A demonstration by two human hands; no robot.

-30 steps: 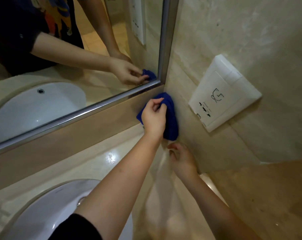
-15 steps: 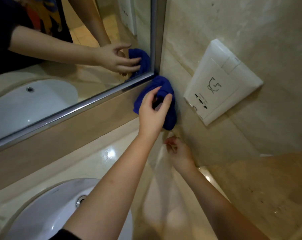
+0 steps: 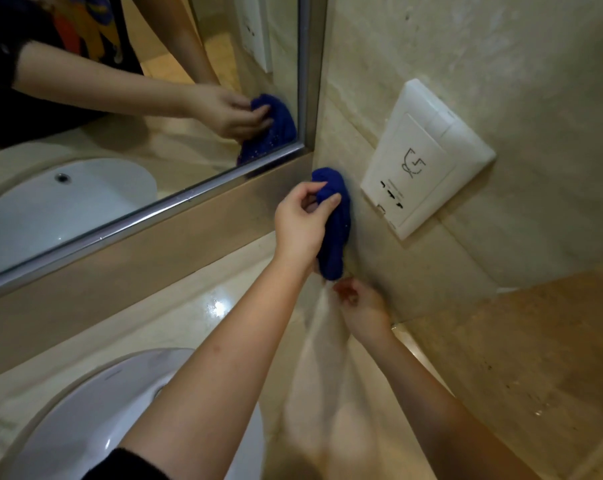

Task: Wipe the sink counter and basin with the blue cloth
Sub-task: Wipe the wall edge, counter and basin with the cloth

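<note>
The left hand (image 3: 302, 220) grips the bunched blue cloth (image 3: 334, 230) against the right wall in the far corner, just beneath the mirror (image 3: 120, 98) and above the worktop (image 3: 189, 317). The right hand (image 3: 362, 306) is just below the cloth's lower end with its fingers curled; whether it holds anything cannot be told. The basin (image 3: 68, 427) lies near left.

1 blue cloth (image 3: 334, 230), bunched, in left hand (image 3: 302, 223) grip, pressed to wall (image 3: 501, 64) just left of socket plate (image 3: 424, 161). 1 right hand (image 3: 364, 308), fingers curled, below-left of plate. 1 basin (image 3: 85, 410), far below-left of plate.
</note>
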